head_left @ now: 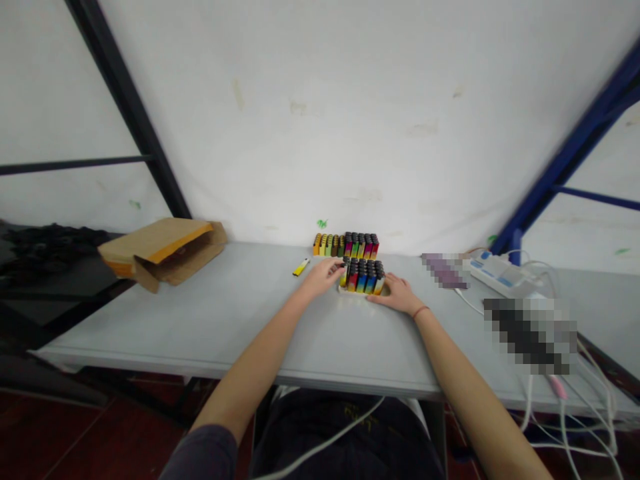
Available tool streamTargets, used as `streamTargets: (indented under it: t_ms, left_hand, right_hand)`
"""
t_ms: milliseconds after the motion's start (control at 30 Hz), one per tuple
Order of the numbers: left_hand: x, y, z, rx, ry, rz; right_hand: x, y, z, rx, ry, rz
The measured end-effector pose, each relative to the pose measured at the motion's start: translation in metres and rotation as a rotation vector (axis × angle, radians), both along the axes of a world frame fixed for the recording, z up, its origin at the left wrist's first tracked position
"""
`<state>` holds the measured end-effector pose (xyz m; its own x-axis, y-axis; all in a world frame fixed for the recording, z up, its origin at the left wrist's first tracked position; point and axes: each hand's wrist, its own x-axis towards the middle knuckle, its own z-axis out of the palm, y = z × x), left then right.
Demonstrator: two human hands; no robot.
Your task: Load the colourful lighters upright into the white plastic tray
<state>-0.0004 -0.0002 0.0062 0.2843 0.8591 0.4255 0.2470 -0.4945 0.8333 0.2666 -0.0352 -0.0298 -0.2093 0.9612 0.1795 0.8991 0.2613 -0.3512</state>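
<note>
At table centre, toward the back edge: near block of upright lighters, dark caps up, bodies in mixed colours, tightly packed. It stands on the table between both hands.

Left hand: comes in from the left, fingertips at the block's left end, level with the caps. Fingers lie close together. Whether they pinch 1 lighter or only touch it, cannot tell; too small.

Right hand: palm down on the table at the block's right front corner, fingers flat and open, tips against the block's base. Holds nothing. Thin red band on the wrist.

Far row: another set of upright lighters just behind the block, against the wall. Small gap between row and block.

Yellow lighter: 1 piece, lying flat, just left of the left hand, apart from both sets.

Box: brown cardboard, open, at the table's far left, well apart from the hands.

Power strip: white, right of the block near the wall; cables trail over the right table edge.
</note>
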Motion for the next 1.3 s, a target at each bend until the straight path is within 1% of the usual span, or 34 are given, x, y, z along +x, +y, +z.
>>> streamTargets:
  t_ms: [167, 233, 267, 367, 467, 567, 600, 667, 733, 800, 867, 967, 1033, 1067, 1133, 1167, 1233, 1300]
  left_hand:
    - [-0.001, 0.002, -0.004, -0.072, -0.037, -0.048]
    - [-0.002, 0.003, -0.004, -0.063, -0.046, -0.038]
    - [-0.004, 0.005, -0.003, -0.044, -0.045, -0.014]
    - [-0.014, 0.010, 0.002, 0.019, -0.015, 0.137]
    - [-0.031, 0.018, 0.007, 0.046, 0.064, 0.359]
    - [-0.050, 0.027, 0.008, 0.028, 0.132, 0.577]
    - [-0.056, 0.030, 0.006, 0.021, 0.136, 0.626]
    - [-0.064, 0.035, 0.003, 0.014, 0.131, 0.677]
    - [-0.068, 0.039, -0.001, 0.001, 0.134, 0.689]
    - [-0.069, 0.041, -0.006, -0.022, 0.183, 0.689]
    - [-0.066, 0.041, -0.011, -0.055, 0.304, 0.716]
    - [-0.061, 0.037, -0.020, -0.123, 0.561, 0.753]
    - [-0.059, 0.035, -0.023, -0.142, 0.677, 0.709]
    - [-0.058, 0.034, -0.024, -0.144, 0.701, 0.678]
    - [-0.057, 0.035, -0.023, -0.157, 0.667, 0.637]
    - [-0.056, 0.036, -0.023, -0.173, 0.602, 0.626]
    - [-0.052, 0.040, -0.021, -0.204, 0.378, 0.594]
    - [-0.046, 0.044, -0.019, -0.268, 0.088, 0.529]
  right_hand:
    - [0.000, 0.000, 0.000, -0.005, 0.000, -0.006]
    - [0.000, 0.001, -0.001, -0.008, 0.000, -0.008]
    - [0.000, 0.001, -0.001, -0.010, 0.000, -0.008]
    - [0.001, 0.002, -0.002, -0.017, -0.005, -0.010]
    - [0.001, 0.001, -0.001, -0.025, -0.016, -0.011]
    - [0.000, 0.001, -0.001, -0.025, -0.019, -0.002]
    - [0.000, 0.001, -0.001, -0.023, -0.018, 0.001]
    - [0.001, 0.001, -0.001, -0.021, -0.019, 0.003]
    - [0.001, 0.002, -0.001, -0.024, -0.019, 0.002]
    - [0.001, 0.002, -0.002, -0.027, -0.018, 0.001]
    - [0.002, 0.002, -0.002, -0.026, -0.014, 0.004]
    - [0.002, 0.002, -0.002, -0.027, -0.014, 0.000]
    - [0.002, 0.002, -0.003, -0.025, -0.016, -0.009]
    - [0.002, 0.003, -0.003, -0.022, -0.018, -0.012]
    - [0.002, 0.003, -0.004, -0.021, -0.020, -0.009]
    - [0.002, 0.003, -0.004, -0.022, -0.023, -0.005]
    - [0.002, 0.003, -0.004, -0.022, -0.027, -0.003]
    - [0.002, 0.003, -0.004, -0.014, -0.030, -0.010]
